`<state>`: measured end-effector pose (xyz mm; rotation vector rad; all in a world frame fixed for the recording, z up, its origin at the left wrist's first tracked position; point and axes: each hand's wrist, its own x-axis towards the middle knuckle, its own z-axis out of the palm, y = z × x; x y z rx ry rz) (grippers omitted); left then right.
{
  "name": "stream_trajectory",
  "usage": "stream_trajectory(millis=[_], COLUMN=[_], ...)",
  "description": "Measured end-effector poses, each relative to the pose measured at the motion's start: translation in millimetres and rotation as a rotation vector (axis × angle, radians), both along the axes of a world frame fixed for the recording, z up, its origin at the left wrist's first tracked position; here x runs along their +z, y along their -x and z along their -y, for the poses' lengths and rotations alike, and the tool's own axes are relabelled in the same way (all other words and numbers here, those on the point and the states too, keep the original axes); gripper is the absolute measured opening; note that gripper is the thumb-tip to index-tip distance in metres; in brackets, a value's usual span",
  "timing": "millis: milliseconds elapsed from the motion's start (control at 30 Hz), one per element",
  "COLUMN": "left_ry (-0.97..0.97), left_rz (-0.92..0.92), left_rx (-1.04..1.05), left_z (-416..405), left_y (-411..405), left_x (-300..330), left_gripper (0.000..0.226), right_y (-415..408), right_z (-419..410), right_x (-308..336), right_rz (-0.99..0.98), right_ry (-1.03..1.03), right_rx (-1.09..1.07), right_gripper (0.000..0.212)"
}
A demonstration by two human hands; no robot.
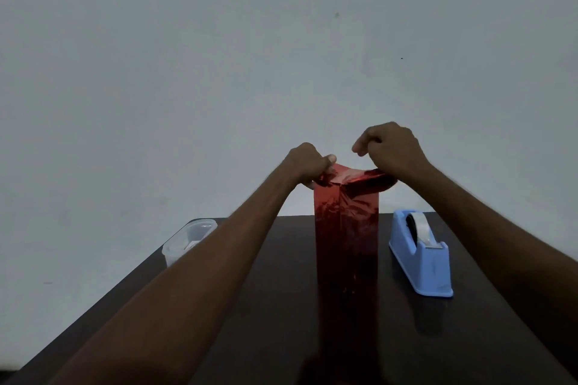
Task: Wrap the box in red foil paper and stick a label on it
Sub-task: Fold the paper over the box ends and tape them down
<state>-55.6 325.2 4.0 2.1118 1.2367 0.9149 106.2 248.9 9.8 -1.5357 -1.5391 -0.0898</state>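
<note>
A tall box wrapped in red foil paper [345, 237] stands upright on the dark table [281, 306], near its middle. My left hand [308, 164] pinches the loose foil at the top left corner of the box. My right hand [391, 150] has its fingers curled and sits on the foil flap at the top right, pressing it down. What the right fingers hold is hidden behind the hand. No label is in sight.
A blue tape dispenser [420, 255] with a clear roll stands right of the box. A clear plastic container [187, 241] sits at the table's left edge, partly behind my left forearm. A plain grey wall rises behind the table.
</note>
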Motion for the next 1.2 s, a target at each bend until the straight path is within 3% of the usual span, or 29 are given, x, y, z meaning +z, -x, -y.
stream_trajectory(millis=[200, 300, 400, 500, 667, 767, 833, 900, 967, 1200], left_ry=[0.072, -0.092, -0.169, 0.058, 0.357, 0.318, 0.267, 0.259, 0.254, 0.246], left_rz=[-0.054, -0.163, -0.094, 0.013, 0.196, 0.333, 0.390, 0.392, 0.361, 0.370], left_rx=[0.067, 0.126, 0.131, 0.123, 0.079, 0.093, 0.074, 0.006, -0.064, -0.221], left_z=[18.9, 15.4, 14.4, 11.3, 13.8, 5.5, -0.1, -9.5, -18.7, -40.8], left_y=[12.5, 20.9, 30.1, 29.4, 14.0, 6.0, 2.9, 2.5, 5.7, 13.4], left_x=[11.8, 10.2, 3.9, -3.7, -10.8, -11.2, -8.4, -7.2, -7.2, -7.7], left_gripper=[0.019, 0.021, 0.032, 0.051, 0.021, 0.023, 0.034, 0.084, 0.105, 0.096], right_y=[28.7, 38.4, 48.6, 45.9, 36.9, 35.8, 32.6, 24.8, 9.8, -43.7], right_z=[24.2, 20.9, 17.6, 16.5, 18.4, 17.5, 17.1, 16.6, 16.3, -2.4], right_x=[-17.4, -38.2, -52.7, -52.7, -42.2, -29.6, -13.2, 3.6, 15.1, -14.1], right_rz=[0.406, 0.646, 0.767, 0.720, 0.616, 0.556, 0.381, 0.161, 0.070, 0.073], right_ry=[0.149, 0.052, -0.027, -0.027, 0.039, 0.105, 0.175, 0.245, 0.209, 0.334], right_rx=[0.028, -0.138, -0.209, -0.203, -0.145, -0.075, 0.046, 0.173, 0.204, 0.287], right_gripper=[0.023, 0.044, 0.052, 0.048, 0.050, 0.063, 0.054, 0.035, 0.035, 0.061])
